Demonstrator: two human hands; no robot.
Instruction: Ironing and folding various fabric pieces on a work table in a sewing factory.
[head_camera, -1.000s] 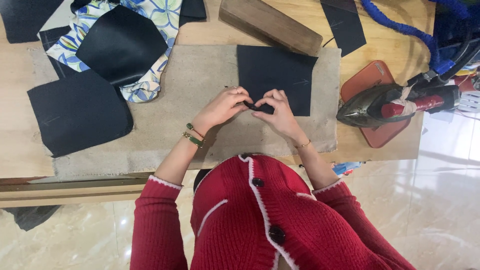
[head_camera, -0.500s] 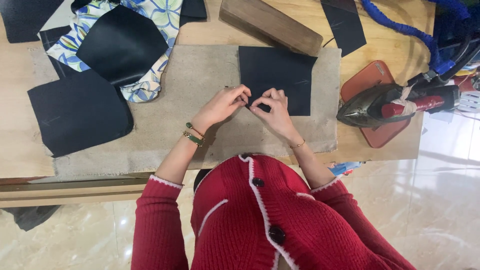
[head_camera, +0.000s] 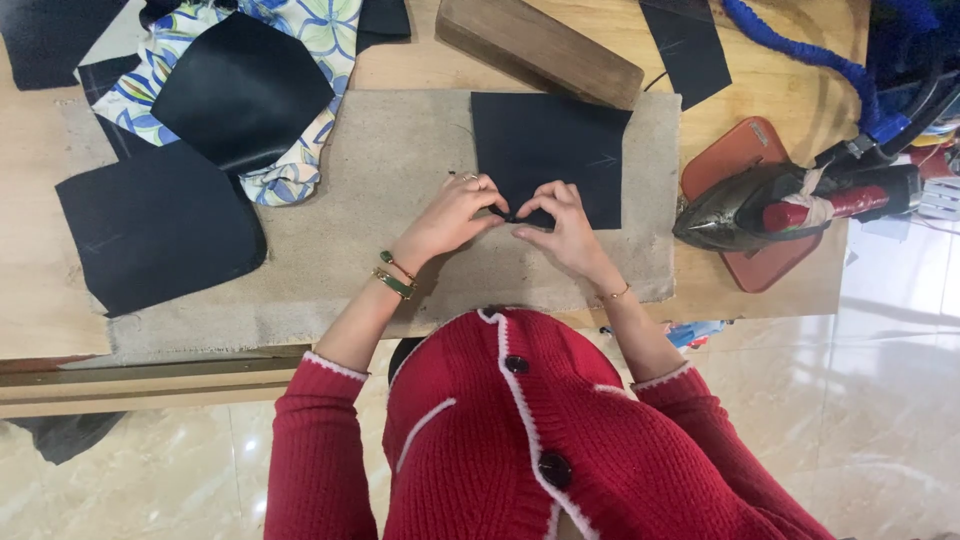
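Both hands, left hand (head_camera: 455, 212) and right hand (head_camera: 560, 222), apparently pinch the black fabric square's (head_camera: 550, 150) edge, fingers together; looser pinching could slip the fold.

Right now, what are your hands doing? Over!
Left hand and right hand both pinching the near edge of the black fabric square. Square flat on the grey pad. Iron parked to the right, apart.

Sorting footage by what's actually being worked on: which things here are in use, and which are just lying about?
In use: left hand, right hand, black fabric piece, grey felt pad.

Lying about: iron, wooden block, floral cloth, other black pieces.
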